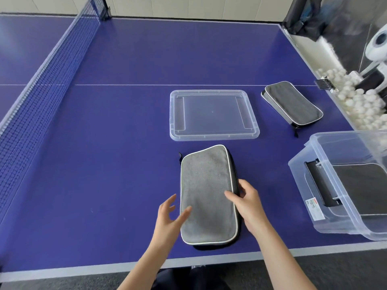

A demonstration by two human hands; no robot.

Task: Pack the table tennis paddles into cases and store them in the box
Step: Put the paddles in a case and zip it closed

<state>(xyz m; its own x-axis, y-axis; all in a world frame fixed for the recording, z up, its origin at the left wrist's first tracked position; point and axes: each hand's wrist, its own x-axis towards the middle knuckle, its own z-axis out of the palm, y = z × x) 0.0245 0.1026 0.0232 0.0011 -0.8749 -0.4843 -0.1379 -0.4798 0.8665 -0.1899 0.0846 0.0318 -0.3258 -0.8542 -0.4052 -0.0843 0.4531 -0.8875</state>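
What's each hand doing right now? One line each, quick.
Left hand: open, fingers spread beside the grey case.
Right hand: grips that case's right edge.

A blue table tennis table (125,143) carries a dark net (41,84) across its left part. Off its right edge, white balls (360,103) heap beside a white machine (377,45).

The white sticker (314,210) on the clear box (303,185) is too small to read.
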